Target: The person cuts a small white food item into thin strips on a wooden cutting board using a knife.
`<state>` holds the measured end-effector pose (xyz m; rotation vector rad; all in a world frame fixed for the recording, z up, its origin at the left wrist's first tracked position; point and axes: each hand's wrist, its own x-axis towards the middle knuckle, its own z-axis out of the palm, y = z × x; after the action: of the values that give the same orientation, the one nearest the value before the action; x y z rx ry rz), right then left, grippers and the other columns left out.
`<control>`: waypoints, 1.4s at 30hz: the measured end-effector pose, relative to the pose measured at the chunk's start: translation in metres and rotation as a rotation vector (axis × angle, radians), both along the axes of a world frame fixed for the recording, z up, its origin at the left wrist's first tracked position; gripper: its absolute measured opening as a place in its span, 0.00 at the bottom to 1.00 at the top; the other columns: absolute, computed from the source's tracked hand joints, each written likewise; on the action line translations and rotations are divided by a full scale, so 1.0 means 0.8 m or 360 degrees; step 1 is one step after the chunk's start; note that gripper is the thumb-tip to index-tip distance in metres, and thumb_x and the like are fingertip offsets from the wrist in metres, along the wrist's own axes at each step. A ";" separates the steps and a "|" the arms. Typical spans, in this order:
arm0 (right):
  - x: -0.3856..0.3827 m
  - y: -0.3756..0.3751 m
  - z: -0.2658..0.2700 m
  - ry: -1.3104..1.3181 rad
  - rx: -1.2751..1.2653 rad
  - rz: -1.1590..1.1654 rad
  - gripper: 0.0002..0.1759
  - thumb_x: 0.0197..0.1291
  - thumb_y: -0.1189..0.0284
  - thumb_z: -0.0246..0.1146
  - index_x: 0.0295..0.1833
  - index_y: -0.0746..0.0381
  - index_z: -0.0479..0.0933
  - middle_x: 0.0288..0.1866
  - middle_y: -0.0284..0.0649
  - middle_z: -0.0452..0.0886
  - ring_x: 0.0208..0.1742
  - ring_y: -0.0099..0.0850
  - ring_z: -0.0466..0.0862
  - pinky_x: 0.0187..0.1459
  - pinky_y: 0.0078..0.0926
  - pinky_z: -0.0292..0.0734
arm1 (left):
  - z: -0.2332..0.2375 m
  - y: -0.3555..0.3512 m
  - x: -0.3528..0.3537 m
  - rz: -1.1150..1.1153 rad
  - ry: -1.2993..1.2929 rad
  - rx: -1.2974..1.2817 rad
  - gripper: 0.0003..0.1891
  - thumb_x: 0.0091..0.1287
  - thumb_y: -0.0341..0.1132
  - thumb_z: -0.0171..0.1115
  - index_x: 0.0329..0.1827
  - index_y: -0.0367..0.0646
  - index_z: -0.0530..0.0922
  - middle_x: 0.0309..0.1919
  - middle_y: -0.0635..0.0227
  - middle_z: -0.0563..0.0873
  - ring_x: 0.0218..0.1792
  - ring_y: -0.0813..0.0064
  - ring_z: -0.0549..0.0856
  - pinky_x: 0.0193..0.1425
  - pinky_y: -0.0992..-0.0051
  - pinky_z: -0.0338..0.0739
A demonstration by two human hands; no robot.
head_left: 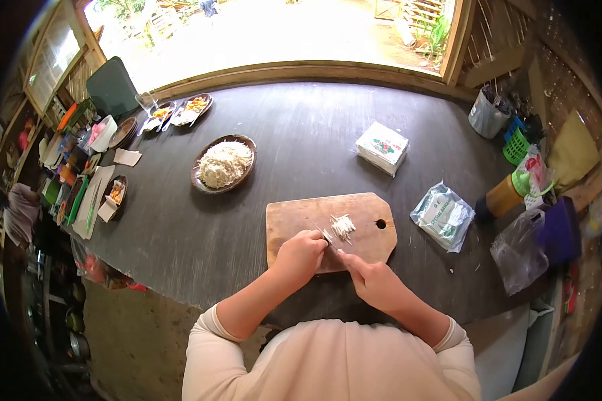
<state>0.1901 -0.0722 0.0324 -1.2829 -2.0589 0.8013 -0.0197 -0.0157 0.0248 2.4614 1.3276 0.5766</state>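
My right hand (376, 279) grips a knife (335, 249), its blade pointing up and left over the wooden cutting board (287, 220). My left hand (301, 254) is closed, its fingertips pressing thin white strips (327, 235) against the board beside the blade. The exact food is too small to name. Just beyond the blade lies a small pile of cut white sticks (342, 228). Farther off to the left, a brown oval bowl (194, 177) holds a heap of pale shreds (225, 164).
Two plastic-wrapped packs, a white stack (382, 148) and a printed packet (443, 215), lie right of the board. A green-topped bottle (505, 196) and a clear bag (519, 252) stand near the right edge. Plates of food (192, 109) sit at the back left.
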 end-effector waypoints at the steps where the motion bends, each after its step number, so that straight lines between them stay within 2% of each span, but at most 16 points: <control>1: 0.001 -0.002 0.004 0.0017 -0.0024 0.0011 0.21 0.71 0.73 0.56 0.68 0.55 0.74 0.30 0.56 0.82 0.28 0.56 0.83 0.32 0.49 0.79 | 0.000 0.000 0.000 -0.0005 -0.0015 0.0008 0.06 0.60 0.29 0.64 0.38 0.40 0.86 0.39 0.65 0.86 0.46 0.60 0.85 0.51 0.64 0.81; 9: -0.001 -0.001 0.001 0.0058 -0.0071 0.0014 0.21 0.71 0.73 0.56 0.68 0.55 0.74 0.29 0.57 0.82 0.28 0.55 0.83 0.32 0.49 0.79 | -0.003 0.002 -0.001 -0.0033 -0.0020 -0.0010 0.05 0.60 0.29 0.64 0.36 0.39 0.85 0.38 0.64 0.85 0.45 0.60 0.84 0.50 0.64 0.81; 11: -0.006 0.002 -0.006 -0.0191 -0.0022 -0.0023 0.20 0.72 0.72 0.56 0.68 0.55 0.74 0.29 0.57 0.82 0.29 0.55 0.84 0.33 0.50 0.80 | 0.000 -0.001 0.002 0.0005 -0.0048 0.0022 0.05 0.61 0.29 0.64 0.36 0.39 0.85 0.38 0.64 0.85 0.45 0.60 0.84 0.50 0.63 0.81; 21: 0.001 0.000 0.004 0.0038 -0.0059 -0.0009 0.19 0.73 0.71 0.55 0.67 0.55 0.74 0.32 0.58 0.82 0.32 0.57 0.84 0.34 0.50 0.80 | -0.006 0.002 -0.001 -0.0030 -0.0020 0.0032 0.05 0.60 0.30 0.64 0.34 0.40 0.85 0.38 0.64 0.85 0.45 0.59 0.84 0.49 0.63 0.81; 23: 0.003 -0.003 0.016 0.0029 -0.0222 0.0008 0.20 0.72 0.75 0.55 0.68 0.60 0.73 0.38 0.59 0.83 0.39 0.57 0.85 0.41 0.42 0.80 | -0.007 0.003 -0.001 -0.0027 -0.0010 0.0023 0.05 0.59 0.30 0.64 0.34 0.40 0.84 0.38 0.64 0.85 0.45 0.58 0.84 0.49 0.63 0.81; 29: 0.003 -0.005 0.025 0.0008 -0.0279 0.0008 0.20 0.72 0.76 0.55 0.67 0.60 0.73 0.34 0.58 0.82 0.37 0.57 0.85 0.38 0.41 0.79 | -0.006 0.002 -0.001 -0.0021 -0.0041 0.0014 0.04 0.60 0.30 0.63 0.35 0.40 0.84 0.38 0.64 0.84 0.44 0.58 0.84 0.48 0.63 0.81; 33: 0.000 0.000 0.012 0.0022 -0.0275 0.0013 0.20 0.72 0.76 0.55 0.68 0.59 0.73 0.36 0.58 0.83 0.37 0.56 0.85 0.39 0.41 0.80 | -0.004 0.002 -0.002 -0.0017 -0.0022 -0.0011 0.05 0.60 0.30 0.63 0.36 0.41 0.84 0.38 0.64 0.84 0.45 0.59 0.84 0.49 0.63 0.81; 35: -0.005 0.006 -0.010 -0.0048 -0.0049 -0.0016 0.20 0.72 0.72 0.56 0.67 0.55 0.74 0.33 0.58 0.83 0.32 0.57 0.84 0.34 0.48 0.80 | -0.007 0.002 -0.001 -0.0022 0.0000 0.0013 0.05 0.60 0.30 0.63 0.36 0.41 0.85 0.39 0.64 0.84 0.46 0.59 0.84 0.49 0.63 0.81; 39: -0.007 0.011 -0.005 -0.0088 -0.0005 -0.0012 0.20 0.72 0.72 0.55 0.68 0.55 0.74 0.33 0.58 0.83 0.31 0.57 0.84 0.34 0.49 0.80 | -0.004 0.002 -0.001 -0.0021 -0.0005 0.0013 0.05 0.60 0.30 0.63 0.36 0.40 0.85 0.39 0.64 0.84 0.46 0.60 0.84 0.50 0.63 0.81; 42: -0.003 0.006 0.007 0.0061 -0.0106 0.0007 0.20 0.73 0.74 0.54 0.68 0.58 0.74 0.37 0.58 0.84 0.36 0.57 0.84 0.39 0.44 0.80 | -0.005 0.002 -0.002 -0.0047 -0.0043 0.0040 0.05 0.60 0.30 0.63 0.36 0.40 0.85 0.39 0.64 0.84 0.46 0.59 0.84 0.50 0.63 0.81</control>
<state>0.1874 -0.0672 0.0384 -1.2891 -2.0211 0.8965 -0.0211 -0.0144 0.0206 2.4799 1.2789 0.6209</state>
